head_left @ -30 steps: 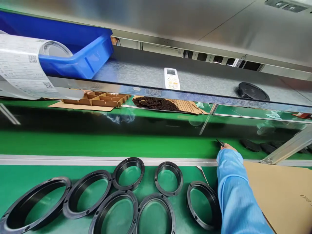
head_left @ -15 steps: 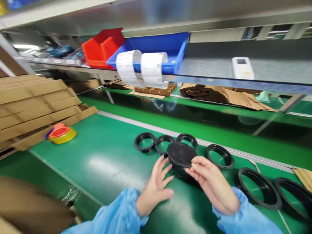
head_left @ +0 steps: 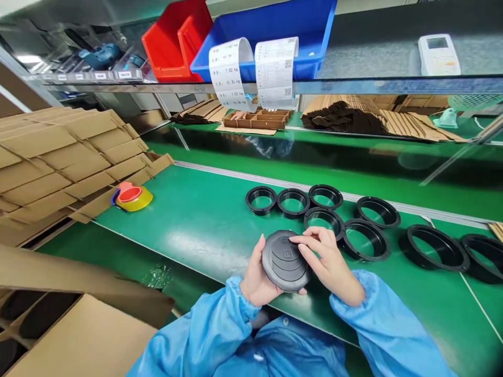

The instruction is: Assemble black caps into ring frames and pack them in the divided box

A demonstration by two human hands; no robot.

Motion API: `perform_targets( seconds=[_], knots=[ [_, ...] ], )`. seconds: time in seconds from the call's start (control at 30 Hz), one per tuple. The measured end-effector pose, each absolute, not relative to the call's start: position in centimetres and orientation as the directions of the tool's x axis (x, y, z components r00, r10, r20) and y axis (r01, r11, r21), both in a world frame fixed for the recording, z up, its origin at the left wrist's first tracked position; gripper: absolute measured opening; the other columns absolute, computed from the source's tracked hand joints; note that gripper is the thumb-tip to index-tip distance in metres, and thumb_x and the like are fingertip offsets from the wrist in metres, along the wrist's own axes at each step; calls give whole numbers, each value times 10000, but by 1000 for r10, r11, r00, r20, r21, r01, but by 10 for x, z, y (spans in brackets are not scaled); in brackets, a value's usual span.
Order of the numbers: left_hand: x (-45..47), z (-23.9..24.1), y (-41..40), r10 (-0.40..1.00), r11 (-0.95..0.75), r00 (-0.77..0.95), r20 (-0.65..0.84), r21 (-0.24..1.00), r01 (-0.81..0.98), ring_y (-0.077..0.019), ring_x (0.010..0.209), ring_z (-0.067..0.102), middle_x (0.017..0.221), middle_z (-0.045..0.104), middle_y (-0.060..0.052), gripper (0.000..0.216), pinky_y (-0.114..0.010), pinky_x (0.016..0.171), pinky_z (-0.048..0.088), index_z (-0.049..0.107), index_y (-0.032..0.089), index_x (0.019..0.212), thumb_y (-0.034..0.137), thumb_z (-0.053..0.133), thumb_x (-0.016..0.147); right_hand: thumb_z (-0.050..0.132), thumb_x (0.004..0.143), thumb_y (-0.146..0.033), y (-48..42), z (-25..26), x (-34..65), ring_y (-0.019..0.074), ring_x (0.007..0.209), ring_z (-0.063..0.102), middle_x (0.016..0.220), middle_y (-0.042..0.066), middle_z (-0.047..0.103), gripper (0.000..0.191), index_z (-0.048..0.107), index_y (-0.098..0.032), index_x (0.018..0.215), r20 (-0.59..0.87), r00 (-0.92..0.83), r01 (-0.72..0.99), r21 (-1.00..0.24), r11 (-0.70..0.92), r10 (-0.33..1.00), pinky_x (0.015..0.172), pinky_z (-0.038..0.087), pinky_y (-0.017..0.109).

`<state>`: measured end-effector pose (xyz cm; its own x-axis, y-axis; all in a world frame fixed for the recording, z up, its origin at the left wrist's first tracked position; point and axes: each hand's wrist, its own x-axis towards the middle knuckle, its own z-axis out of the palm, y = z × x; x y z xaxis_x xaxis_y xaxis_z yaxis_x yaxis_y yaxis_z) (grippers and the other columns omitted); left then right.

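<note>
A round black louvred air vent (head_left: 286, 264) rests face up in my left hand (head_left: 254, 277). The fingers of that hand wrap under it and round its left rim. My right hand (head_left: 326, 262) lies over the vent's right upper side, with fingertips touching the slatted face; these fingers are stretched out and do not wrap round it. Just beyond my right hand, a black ring (head_left: 323, 210) is partly covered by it. Another black ring (head_left: 365, 256) lies to its right on the green work surface (head_left: 196, 220).
Several more black rings (head_left: 261, 210) run along the back of the surface. Coloured cups (head_left: 135, 201) sit at the left beside stacked cardboard dividers (head_left: 63, 152). Overhead, a shelf holds a red bin (head_left: 173, 47), a blue bin (head_left: 267, 31) and a white handheld device (head_left: 439, 56).
The vent has come down nearer my body and its slatted face now shows. My left hand, earlier apart from it with spread fingers, has taken hold of it. The view has tilted downward.
</note>
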<state>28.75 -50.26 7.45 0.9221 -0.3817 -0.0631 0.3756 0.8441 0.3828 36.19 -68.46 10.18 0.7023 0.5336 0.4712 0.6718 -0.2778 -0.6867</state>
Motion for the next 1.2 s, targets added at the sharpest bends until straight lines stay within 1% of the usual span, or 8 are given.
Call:
perform_targets(
  seconds=[0.13, 0.3, 0.5, 0.63, 0.9, 1.0, 1.13, 1.2],
  knots=[
    [276, 75, -498, -379, 844, 918, -115, 363, 394, -348, 1015, 680, 1264, 652, -141, 632, -468, 695, 594, 578, 239, 1327, 706, 416, 932, 319, 1078, -507, -674, 91, 361, 321, 1206, 382, 1239, 121, 458, 452, 694, -308, 1232, 414, 662, 705, -628, -330, 625, 1045, 391, 556],
    [268, 72, -496, -330, 836, 931, -156, 409, 365, -409, 1078, 639, 1227, 649, -180, 675, -505, 675, 594, 533, 201, 1381, 685, 480, 913, 247, 1082, -523, -664, 99, 352, 326, 1228, 351, 1227, 118, 478, 553, 735, -265, 1060, 364, 594, 722, -634, -276, 718, 1077, 349, 569],
    [266, 77, -499, -343, 830, 929, -142, 418, 370, -442, 1113, 615, 1335, 578, -223, 737, -511, 642, 589, 430, 214, 1469, 700, 442, 916, 251, 1089, -528, -672, 105, 351, 281, 1223, 422, 1243, 91, 518, 540, 724, -269, 1109, 411, 635, 653, -738, -169, 654, 1085, 366, 479],
    [269, 76, -498, -362, 827, 924, -125, 414, 380, -460, 1141, 598, 1358, 558, -235, 755, -515, 627, 591, 352, 226, 1519, 698, 399, 932, 272, 1090, -528, -681, 102, 346, 270, 1243, 435, 1267, 85, 520, 521, 722, -267, 1132, 375, 711, 566, -807, -168, 595, 1096, 350, 450],
    [277, 73, -500, -424, 826, 896, -134, 348, 443, -415, 1067, 645, 1279, 621, -192, 689, -525, 632, 598, 448, 282, 1454, 702, 461, 908, 236, 1089, -535, -691, 91, 334, 293, 1320, 384, 1390, 80, 466, 522, 644, -298, 1314, 360, 730, 543, -821, -174, 581, 1138, 327, 516],
    [278, 76, -501, -393, 831, 896, -208, 338, 443, -408, 1058, 653, 1241, 649, -193, 676, -524, 669, 591, 529, 239, 1386, 707, 468, 902, 195, 1088, -527, -692, 82, 329, 320, 1349, 354, 1492, 84, 377, 533, 545, -313, 1429, 436, 672, 677, -690, -256, 599, 1109, 374, 552],
    [283, 77, -504, -315, 843, 881, -354, 323, 431, -319, 1042, 671, 1131, 717, -121, 585, -482, 835, 563, 652, 196, 1219, 668, 470, 924, 298, 1048, -627, -692, 70, 324, 385, 1407, 256, 1567, 154, 282, 667, 375, -187, 1544, 538, 427, 903, -302, -306, 727, 1145, 293, 636],
    [287, 76, -509, -324, 820, 856, -403, 331, 467, -298, 1037, 675, 1073, 738, -100, 567, -474, 887, 546, 668, 200, 1190, 662, 475, 926, 384, 1038, -617, -694, 69, 326, 396, 1440, 195, 1596, 166, 210, 676, 350, -178, 1550, 506, 414, 910, -262, -323, 757, 1159, 261, 647]
  ],
)
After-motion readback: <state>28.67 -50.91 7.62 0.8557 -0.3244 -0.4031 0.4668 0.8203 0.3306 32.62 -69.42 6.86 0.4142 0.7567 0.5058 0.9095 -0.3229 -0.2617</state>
